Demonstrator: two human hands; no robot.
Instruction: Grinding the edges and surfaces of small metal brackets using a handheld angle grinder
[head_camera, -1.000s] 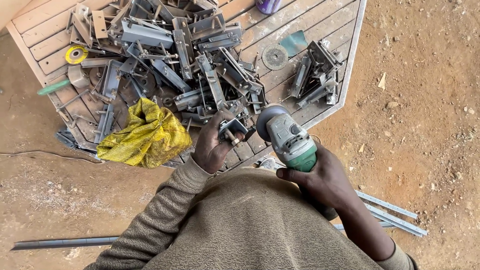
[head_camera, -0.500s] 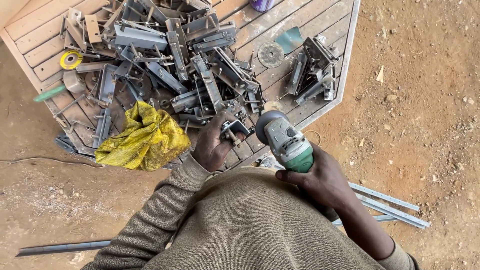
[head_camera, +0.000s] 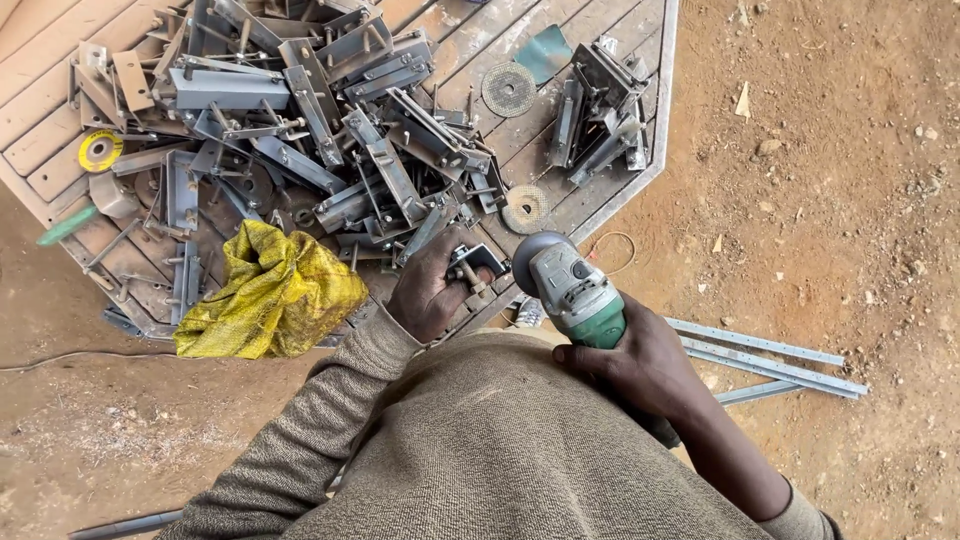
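Observation:
My right hand (head_camera: 640, 365) grips the green and grey body of an angle grinder (head_camera: 570, 290), whose disc end points toward the near edge of a wooden board (head_camera: 610, 190). My left hand (head_camera: 432, 290) holds a small metal bracket (head_camera: 477, 262) down on that edge, right beside the grinder's disc. A big heap of grey metal brackets (head_camera: 330, 130) covers the board beyond my hands.
A crumpled yellow sack (head_camera: 268, 295) lies left of my left hand. Loose grinding discs (head_camera: 509, 88) (head_camera: 525, 208) and a second small stack of brackets (head_camera: 600, 115) rest on the board. A yellow disc (head_camera: 98, 150) sits far left. Thin metal strips (head_camera: 770, 355) lie on the dirt at right.
The view has shifted slightly. My hands, the bracket and the grinder keep nearly the same pose at the board's edge.

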